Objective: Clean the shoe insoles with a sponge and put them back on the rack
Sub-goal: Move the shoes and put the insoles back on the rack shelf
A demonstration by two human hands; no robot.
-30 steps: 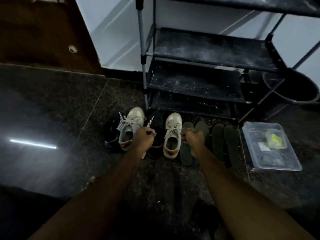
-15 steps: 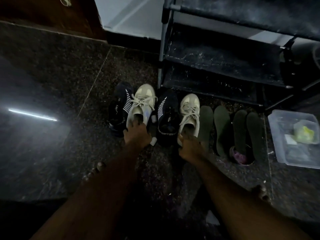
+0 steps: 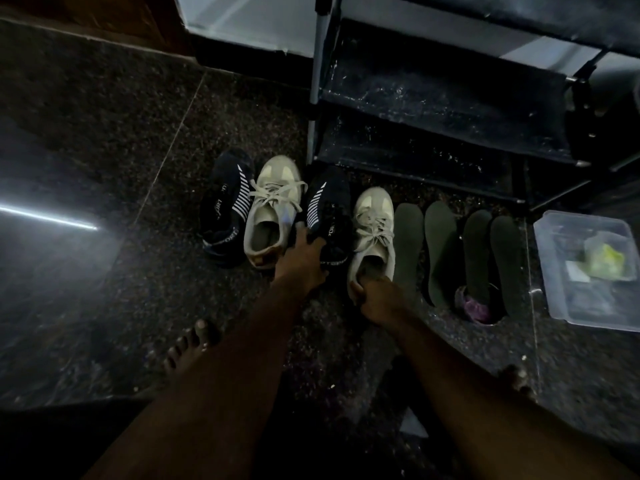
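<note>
Several dark green insoles (image 3: 440, 251) lie side by side on the floor in front of the black shoe rack (image 3: 433, 98). A purple sponge (image 3: 474, 308) sits at their near ends. Left of them stands a row of shoes. My right hand (image 3: 377, 301) grips the heel of the right-hand white sneaker (image 3: 374, 230), thumb outside the heel. My left hand (image 3: 304, 259) grips the collar of the black striped shoe (image 3: 329, 209) beside it. Another white sneaker (image 3: 270, 213) and another black shoe (image 3: 225, 209) stand further left.
A clear plastic box (image 3: 554, 299) holding a yellow-green item stands on the floor at the right. The rack's shelves are dusty and bare. My bare feet (image 3: 187, 344) rest on the dark stone floor near the shoes. A wall and a wooden door lie beyond.
My left hand has shifted right from the left white sneaker onto the black striped shoe. My right hand has taken the heel of the right white sneaker. The view has tilted down.
</note>
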